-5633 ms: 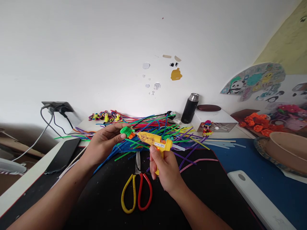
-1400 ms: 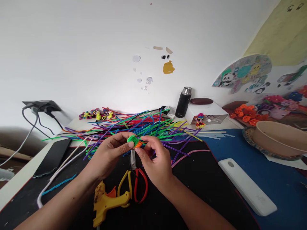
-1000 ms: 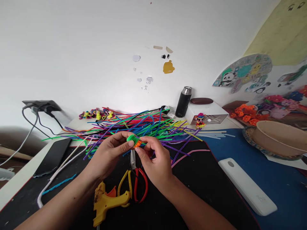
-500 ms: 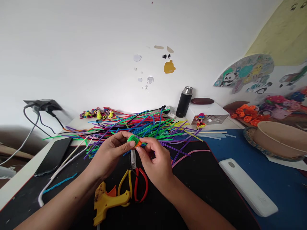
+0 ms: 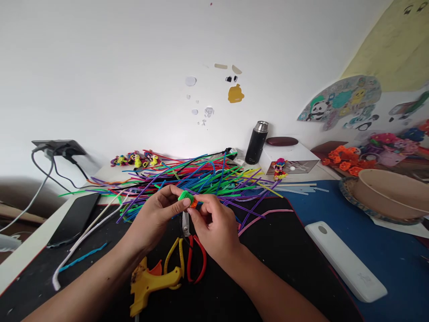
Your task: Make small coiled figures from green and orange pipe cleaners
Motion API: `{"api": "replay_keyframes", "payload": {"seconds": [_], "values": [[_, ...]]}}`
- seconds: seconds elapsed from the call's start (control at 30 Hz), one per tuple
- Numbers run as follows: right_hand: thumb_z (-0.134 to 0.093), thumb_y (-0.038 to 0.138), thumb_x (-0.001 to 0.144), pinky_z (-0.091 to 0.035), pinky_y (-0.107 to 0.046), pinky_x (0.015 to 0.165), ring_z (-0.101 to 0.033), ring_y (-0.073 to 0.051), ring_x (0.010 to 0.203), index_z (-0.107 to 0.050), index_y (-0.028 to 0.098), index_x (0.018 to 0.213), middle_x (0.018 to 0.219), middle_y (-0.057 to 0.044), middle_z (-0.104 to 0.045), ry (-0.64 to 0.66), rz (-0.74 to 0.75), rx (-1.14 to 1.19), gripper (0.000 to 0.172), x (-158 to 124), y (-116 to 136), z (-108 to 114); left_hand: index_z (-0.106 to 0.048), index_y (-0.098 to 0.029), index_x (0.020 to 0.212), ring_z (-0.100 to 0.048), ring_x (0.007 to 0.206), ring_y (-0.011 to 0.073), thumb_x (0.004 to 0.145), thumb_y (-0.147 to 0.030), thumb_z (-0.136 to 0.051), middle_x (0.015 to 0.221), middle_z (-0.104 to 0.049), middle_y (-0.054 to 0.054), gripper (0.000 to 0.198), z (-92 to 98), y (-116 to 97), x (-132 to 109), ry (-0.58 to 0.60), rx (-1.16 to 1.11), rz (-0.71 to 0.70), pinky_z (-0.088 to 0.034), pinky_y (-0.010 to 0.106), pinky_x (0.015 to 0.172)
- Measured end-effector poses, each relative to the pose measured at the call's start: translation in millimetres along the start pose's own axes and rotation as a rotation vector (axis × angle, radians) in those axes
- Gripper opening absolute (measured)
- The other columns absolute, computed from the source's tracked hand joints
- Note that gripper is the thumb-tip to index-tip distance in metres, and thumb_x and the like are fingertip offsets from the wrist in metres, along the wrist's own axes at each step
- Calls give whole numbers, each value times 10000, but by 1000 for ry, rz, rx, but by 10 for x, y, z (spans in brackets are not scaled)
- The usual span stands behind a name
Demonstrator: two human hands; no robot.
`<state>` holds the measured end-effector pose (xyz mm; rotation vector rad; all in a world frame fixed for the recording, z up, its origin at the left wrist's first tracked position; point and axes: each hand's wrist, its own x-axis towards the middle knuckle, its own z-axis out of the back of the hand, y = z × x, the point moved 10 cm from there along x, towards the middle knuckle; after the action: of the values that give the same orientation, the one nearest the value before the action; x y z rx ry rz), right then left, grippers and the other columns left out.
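Note:
Between my hands, over the black mat, is a small green and orange pipe-cleaner piece (image 5: 185,196). My left hand (image 5: 160,213) pinches its green part between thumb and fingers. On the other side, my right hand (image 5: 214,223) has thumb and forefinger closed at the orange part. My fingers cover some of the piece. Just beneath lie scissors (image 5: 196,259) with red and yellow handles, their blades partly hidden. A yellow glue gun (image 5: 152,284) rests nearer to me. Behind my hands spreads a tangled heap of coloured pipe cleaners (image 5: 208,176).
A black phone (image 5: 72,221) and a twisted blue pipe cleaner (image 5: 83,256) lie on the left. To the right are a white power bank (image 5: 346,261) and a beige bowl (image 5: 395,190). A black thermos (image 5: 257,143) and a white box (image 5: 288,156) stand by the wall.
Both hands stay almost in place around the green and orange piece. It has turned slightly, and my right fingers have shifted a little. The whole view has drifted slightly.

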<state>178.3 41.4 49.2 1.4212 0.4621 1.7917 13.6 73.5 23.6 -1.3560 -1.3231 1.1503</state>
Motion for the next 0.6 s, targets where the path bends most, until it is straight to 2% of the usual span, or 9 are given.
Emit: {"api": "replay_keyframes", "payload": {"seconds": [0.23, 0.6], "values": [[-643, 246, 1050, -414, -257, 576, -531, -128, 501, -692, 193, 1146, 595, 80, -532, 6, 11, -9, 120, -8, 8, -15, -732, -195, 815, -631, 707, 148, 628, -456, -1072, 747, -716, -12, 468, -24, 36, -30, 3, -19, 15, -522, 248, 694], [-641, 237, 1055, -391, -242, 552, -532, -116, 478, -710, 168, 1113, 579, 75, -558, 3, 38, -56, 114, -5, 20, -3, -712, -199, 770, -607, 655, 125, 608, -438, -1082, 689, -689, -40, 470, -82, 40, -59, -25, -75, 12, -500, 226, 652]]}}
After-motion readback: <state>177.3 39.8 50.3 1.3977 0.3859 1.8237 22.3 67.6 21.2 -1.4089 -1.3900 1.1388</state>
